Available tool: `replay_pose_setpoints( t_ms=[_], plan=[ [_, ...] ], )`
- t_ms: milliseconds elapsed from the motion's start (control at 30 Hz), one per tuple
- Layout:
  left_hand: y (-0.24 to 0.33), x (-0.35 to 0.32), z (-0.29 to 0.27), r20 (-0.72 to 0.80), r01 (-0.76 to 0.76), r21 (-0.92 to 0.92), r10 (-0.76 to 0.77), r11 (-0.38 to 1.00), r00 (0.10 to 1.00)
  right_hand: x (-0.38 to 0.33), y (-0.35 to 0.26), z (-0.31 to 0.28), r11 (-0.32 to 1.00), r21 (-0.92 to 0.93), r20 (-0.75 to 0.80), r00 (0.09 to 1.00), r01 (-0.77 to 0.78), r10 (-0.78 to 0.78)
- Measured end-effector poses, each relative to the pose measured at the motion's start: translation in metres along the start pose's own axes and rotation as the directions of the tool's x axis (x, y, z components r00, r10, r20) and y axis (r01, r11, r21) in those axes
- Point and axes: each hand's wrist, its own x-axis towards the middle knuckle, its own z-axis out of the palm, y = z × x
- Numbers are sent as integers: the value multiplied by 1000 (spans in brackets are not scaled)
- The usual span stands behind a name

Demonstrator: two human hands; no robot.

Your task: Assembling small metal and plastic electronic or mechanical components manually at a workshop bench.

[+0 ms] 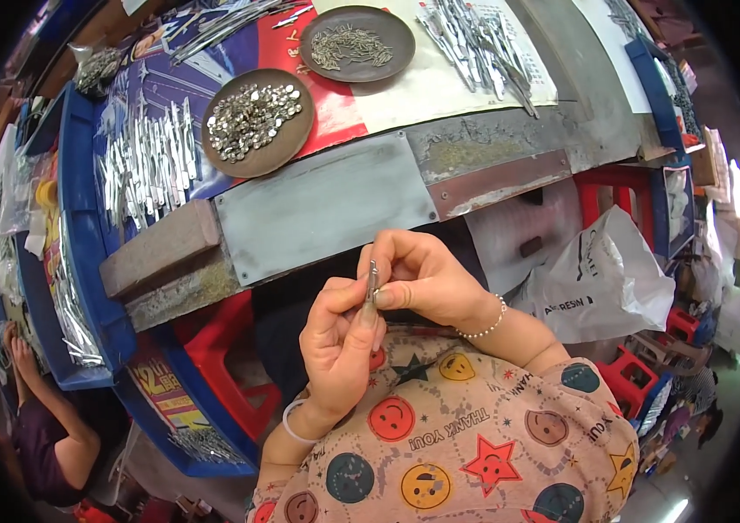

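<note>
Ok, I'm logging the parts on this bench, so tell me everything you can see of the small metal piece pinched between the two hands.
The small metal piece is a thin, narrow strip, silvery grey and shiny like steel. It stands nearly upright, its top end poking above the fingers. The left hand pinches its lower part with thumb and fingertips, and the right hand grips it from the other side. It is held in the air in front of the person's chest, below the edge of the grey metal plate. Its finer details are too small to tell.

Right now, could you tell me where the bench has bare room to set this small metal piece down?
The grey metal plate at the bench's near edge is bare, bordered by the stone block and the rusty strip. Behind it is crowded: two brown dishes of small parts and heaps of metal blades.
</note>
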Motion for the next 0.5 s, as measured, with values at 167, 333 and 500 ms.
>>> replay_pose_setpoints(
  t_ms=[167, 333, 500],
  plan=[
    [0, -3, 4, -69, -80, 122, 89, 989, 994, -1, 1, 12, 994, 99, -5, 999, -44, 45],
    [-6, -7, 5, -98, -227, 309, 268, 924, 959, -9, 15, 27, 836, -460, -66, 927, 299, -369],
    [-5, -13, 0, -14, -309, 535, 374, 786, 927, -7, 13, 33, 312, -807, 210, 738, 501, -641]
  ],
)
